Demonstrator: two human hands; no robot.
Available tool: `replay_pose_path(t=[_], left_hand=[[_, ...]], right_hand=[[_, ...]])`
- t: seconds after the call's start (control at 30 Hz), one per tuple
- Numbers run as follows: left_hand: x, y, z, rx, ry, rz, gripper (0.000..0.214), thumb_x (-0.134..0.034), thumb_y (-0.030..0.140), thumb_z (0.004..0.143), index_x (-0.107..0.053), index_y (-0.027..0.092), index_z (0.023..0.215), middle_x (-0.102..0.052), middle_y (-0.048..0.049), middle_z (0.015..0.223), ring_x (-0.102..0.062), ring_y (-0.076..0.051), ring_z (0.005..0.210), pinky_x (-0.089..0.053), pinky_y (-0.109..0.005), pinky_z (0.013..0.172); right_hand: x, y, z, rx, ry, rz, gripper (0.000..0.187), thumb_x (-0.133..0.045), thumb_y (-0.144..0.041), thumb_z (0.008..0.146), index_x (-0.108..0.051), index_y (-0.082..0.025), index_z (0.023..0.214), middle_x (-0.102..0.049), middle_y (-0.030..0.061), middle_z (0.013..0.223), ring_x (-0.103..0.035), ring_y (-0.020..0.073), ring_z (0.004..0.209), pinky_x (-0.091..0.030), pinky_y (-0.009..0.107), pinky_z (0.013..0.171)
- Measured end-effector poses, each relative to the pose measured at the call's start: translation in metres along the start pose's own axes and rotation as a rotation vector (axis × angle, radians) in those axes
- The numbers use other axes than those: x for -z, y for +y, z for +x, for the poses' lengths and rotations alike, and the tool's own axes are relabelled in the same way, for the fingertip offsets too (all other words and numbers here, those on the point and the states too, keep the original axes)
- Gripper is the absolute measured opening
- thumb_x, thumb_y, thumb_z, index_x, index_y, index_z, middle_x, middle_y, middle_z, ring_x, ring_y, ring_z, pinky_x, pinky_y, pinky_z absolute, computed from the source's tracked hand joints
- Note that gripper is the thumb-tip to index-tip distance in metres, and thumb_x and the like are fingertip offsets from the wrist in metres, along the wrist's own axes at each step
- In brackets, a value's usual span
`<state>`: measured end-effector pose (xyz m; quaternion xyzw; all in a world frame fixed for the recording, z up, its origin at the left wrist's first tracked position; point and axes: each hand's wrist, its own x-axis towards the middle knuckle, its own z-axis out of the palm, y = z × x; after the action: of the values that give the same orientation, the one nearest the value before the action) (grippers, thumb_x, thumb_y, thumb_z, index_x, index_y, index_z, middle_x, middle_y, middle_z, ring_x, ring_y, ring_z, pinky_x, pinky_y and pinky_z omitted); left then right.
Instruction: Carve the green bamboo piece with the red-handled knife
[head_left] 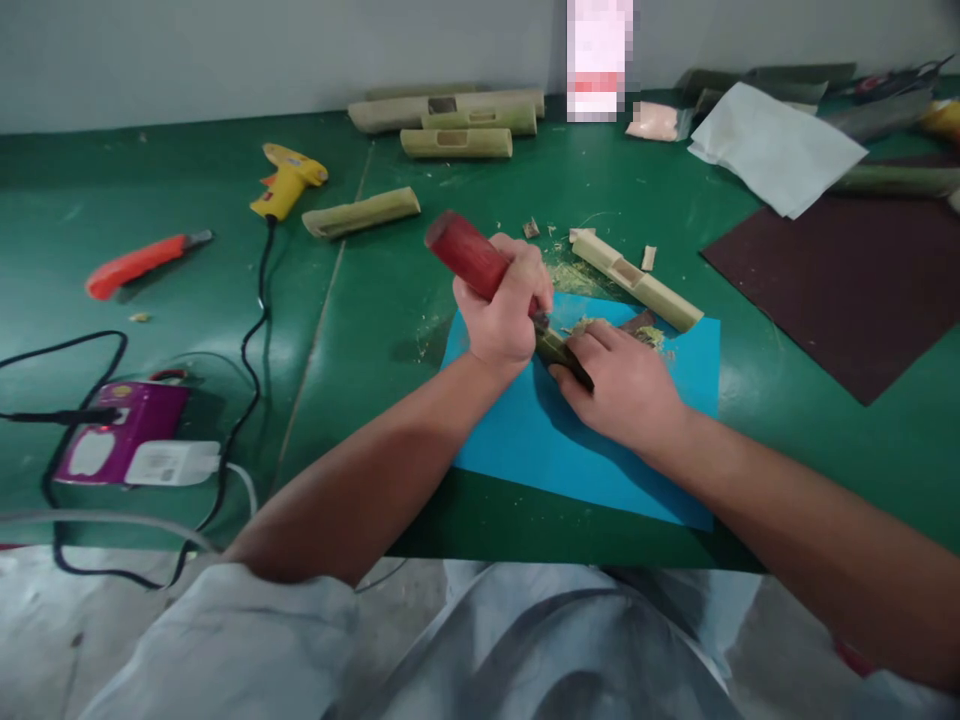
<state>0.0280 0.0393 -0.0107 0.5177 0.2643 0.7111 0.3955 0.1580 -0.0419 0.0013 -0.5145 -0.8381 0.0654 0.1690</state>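
Note:
My left hand (504, 310) is closed round the red handle of a carving tool (469, 255), whose blade end points down to the right. My right hand (622, 385) presses a dark green bamboo piece (556, 350) onto the blue mat (525, 440), fingers curled over it. The tool's tip meets the piece between my two hands; the tip itself is hidden. Pale shavings (570, 278) lie just beyond my hands.
A cut bamboo tube (637, 280) lies behind the mat, another bamboo tube (361, 212) to the left, several more (454, 120) at the back. Yellow glue gun (285, 180), orange utility knife (139, 262), purple power unit (120, 440) with cables on the left. Dark sheet (847, 280) and white paper (776, 145) right.

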Motion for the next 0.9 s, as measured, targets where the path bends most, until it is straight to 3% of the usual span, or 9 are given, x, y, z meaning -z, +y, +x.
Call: replay_pose_path(t=[0.1, 0.33, 0.47, 0.77, 0.9], left_hand=[[0.0012, -0.0012, 0.0001, 0.029, -0.011, 0.046, 0.047, -0.071, 0.044, 0.094, -0.045, 0.022, 0.063, -0.042, 0.0041, 0.052, -0.044, -0.009, 0.047, -0.031, -0.032, 0.054], [-0.0023, 0.0002, -0.0033, 0.001, 0.003, 0.013, 0.04, -0.071, 0.037, 0.092, -0.051, 0.024, 0.059, -0.047, 0.0047, 0.051, -0.042, -0.011, 0.044, -0.029, -0.032, 0.048], [-0.0048, 0.001, -0.0028, -0.026, 0.015, 0.021, 0.045, -0.073, 0.033, 0.089, -0.047, 0.024, 0.054, -0.044, 0.0036, 0.048, -0.039, -0.01, 0.042, -0.025, -0.033, 0.045], [0.0001, 0.0026, -0.0015, 0.051, -0.017, 0.016, 0.041, -0.071, 0.027, 0.083, -0.047, 0.022, 0.051, -0.039, 0.0051, 0.043, -0.036, -0.009, 0.039, -0.022, -0.03, 0.042], [-0.0001, 0.0048, 0.0005, -0.008, 0.043, -0.008, 0.048, -0.073, 0.037, 0.088, -0.043, 0.022, 0.053, -0.04, 0.0043, 0.045, -0.04, -0.009, 0.04, -0.027, -0.03, 0.045]], right_hand=[[0.001, -0.0018, -0.0001, 0.001, -0.002, -0.011, 0.024, -0.053, -0.032, 0.1, -0.07, -0.016, 0.095, -0.071, 0.0133, 0.099, -0.064, 0.0268, 0.093, -0.047, 0.037, 0.079], [0.0009, -0.0021, -0.0008, 0.002, -0.006, -0.01, 0.024, -0.053, -0.032, 0.1, -0.07, -0.016, 0.096, -0.071, 0.0131, 0.098, -0.064, 0.0273, 0.093, -0.048, 0.038, 0.079], [0.0001, -0.0013, -0.0008, 0.008, -0.003, 0.001, 0.023, -0.054, -0.032, 0.099, -0.07, -0.016, 0.096, -0.07, 0.013, 0.098, -0.064, 0.0271, 0.093, -0.048, 0.037, 0.079], [-0.0024, 0.0004, -0.0004, 0.008, 0.01, 0.046, 0.025, -0.052, -0.033, 0.1, -0.07, -0.016, 0.095, -0.07, 0.0126, 0.097, -0.063, 0.0257, 0.091, -0.046, 0.037, 0.078], [-0.0018, 0.0004, -0.0006, -0.007, 0.005, 0.036, 0.025, -0.053, -0.033, 0.1, -0.069, -0.016, 0.095, -0.07, 0.0126, 0.099, -0.063, 0.0258, 0.091, -0.046, 0.036, 0.077]])
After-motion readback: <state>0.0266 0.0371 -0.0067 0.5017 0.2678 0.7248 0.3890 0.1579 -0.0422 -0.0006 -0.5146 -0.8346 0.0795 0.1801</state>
